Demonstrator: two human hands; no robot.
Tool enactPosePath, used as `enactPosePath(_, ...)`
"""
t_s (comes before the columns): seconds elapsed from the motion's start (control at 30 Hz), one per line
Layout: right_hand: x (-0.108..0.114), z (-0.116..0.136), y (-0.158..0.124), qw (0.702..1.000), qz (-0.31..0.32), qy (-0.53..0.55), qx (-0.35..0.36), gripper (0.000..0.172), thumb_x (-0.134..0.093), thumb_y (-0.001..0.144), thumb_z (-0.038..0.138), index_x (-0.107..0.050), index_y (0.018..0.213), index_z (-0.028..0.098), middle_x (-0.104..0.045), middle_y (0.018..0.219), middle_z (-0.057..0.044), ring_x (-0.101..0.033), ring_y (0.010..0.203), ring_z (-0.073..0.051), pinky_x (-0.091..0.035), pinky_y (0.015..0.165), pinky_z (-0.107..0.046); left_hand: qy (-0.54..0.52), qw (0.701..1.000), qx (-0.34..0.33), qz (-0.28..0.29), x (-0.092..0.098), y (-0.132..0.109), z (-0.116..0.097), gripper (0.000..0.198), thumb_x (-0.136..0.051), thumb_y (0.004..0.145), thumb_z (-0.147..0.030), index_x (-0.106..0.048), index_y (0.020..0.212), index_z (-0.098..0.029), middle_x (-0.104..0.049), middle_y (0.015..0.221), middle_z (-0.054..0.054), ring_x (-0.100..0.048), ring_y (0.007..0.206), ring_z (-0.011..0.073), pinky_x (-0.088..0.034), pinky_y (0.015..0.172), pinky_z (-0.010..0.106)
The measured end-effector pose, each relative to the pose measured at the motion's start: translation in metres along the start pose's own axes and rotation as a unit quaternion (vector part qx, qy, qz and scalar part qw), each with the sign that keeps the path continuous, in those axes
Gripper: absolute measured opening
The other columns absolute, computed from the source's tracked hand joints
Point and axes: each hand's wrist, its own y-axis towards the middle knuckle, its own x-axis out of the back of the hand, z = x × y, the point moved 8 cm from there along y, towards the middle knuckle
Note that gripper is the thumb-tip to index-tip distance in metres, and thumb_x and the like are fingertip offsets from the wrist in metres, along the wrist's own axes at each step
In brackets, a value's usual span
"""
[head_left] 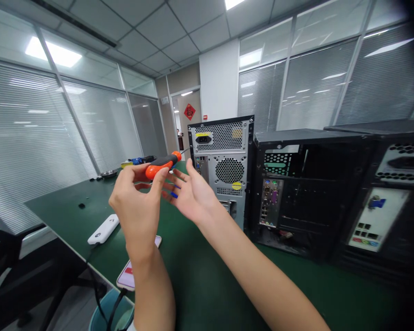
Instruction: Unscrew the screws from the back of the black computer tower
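Left hand (pixel 136 202) grasps the orange screwdriver (pixel 160 165) above the green worktop (pixel 200 276), right hand (pixel 189 193) released beside it; the silver computer case (pixel 222 168) at 2 o'clock stands untouched, tool not yet applied.

Glossy orange plastic screwdriver handle (pixel 160 165); matt green table (pixel 200 285), perforated metal case (pixel 224 161)

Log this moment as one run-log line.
left hand: grips orange-black screwdriver | right hand: open, beside it, empty | green table: three computer cases, nearest silver-backed; white device; phone
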Motion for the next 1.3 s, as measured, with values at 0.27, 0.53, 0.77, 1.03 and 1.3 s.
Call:
enactPosePath(0.27,0.015,0.004,-0.003,0.998,-0.042,-0.025,-0.030,0.022,-0.048,0.087,0.041,-0.052,0.082,0.019,-0.061,0.080,-0.001,-0.054,0.064,-0.013,-0.041,0.066,-0.030,-0.013,1.000,0.011,-0.003,0.000,0.003,0.005,0.032,-0.064,0.074,-0.048,-0.064,0.091,-0.021,-0.065,0.083,0.002,-0.061,0.073,0.0158,-0.051,0.066,0.029)
enactPosePath(0.53,0.000,0.005,-0.009,0.998,0.007,-0.060,-0.026,0.018,-0.048,0.087,0.035,-0.054,0.086,0.018,-0.062,0.084,-0.002,-0.053,0.063,-0.012,-0.039,0.067,-0.030,-0.019,1.000,-0.014,0.006,0.001,0.003,0.002,0.028,-0.065,0.076,-0.041,-0.065,0.098,-0.023,-0.066,0.090,0.004,-0.062,0.079,0.0167,-0.054,0.067,0.030)
enactPosePath(0.77,-0.006,0.006,-0.011,0.995,0.029,-0.096,-0.021,0.023,-0.052,0.084,0.041,-0.056,0.087,0.018,-0.061,0.078,-0.001,-0.052,0.061,-0.012,-0.039,0.066,-0.031,-0.015,0.999,-0.047,0.015,0.002,0.002,-0.001,0.027,-0.064,0.078,-0.031,-0.065,0.104,-0.027,-0.066,0.099,0.003,-0.063,0.086,0.0176,-0.055,0.074,0.033)
enactPosePath(1.03,-0.015,0.005,-0.013,0.991,0.028,-0.127,-0.012,0.025,-0.055,0.082,0.044,-0.055,0.080,0.019,-0.059,0.075,0.000,-0.051,0.058,-0.012,-0.039,0.063,-0.031,-0.003,0.998,-0.058,0.019,0.004,0.002,-0.002,0.029,-0.064,0.078,-0.026,-0.065,0.107,-0.027,-0.067,0.102,0.002,-0.064,0.086,0.0172,-0.054,0.079,0.035)
enactPosePath(1.3,-0.018,0.008,-0.012,0.988,0.006,-0.156,-0.007,0.028,-0.056,0.082,0.045,-0.055,0.071,0.018,-0.056,0.067,0.000,-0.050,0.057,-0.012,-0.040,0.060,-0.031,0.018,0.997,-0.066,0.030,0.005,0.003,-0.004,0.028,-0.064,0.077,-0.025,-0.065,0.105,-0.027,-0.068,0.102,0.002,-0.065,0.085,0.0182,-0.053,0.084,0.038)
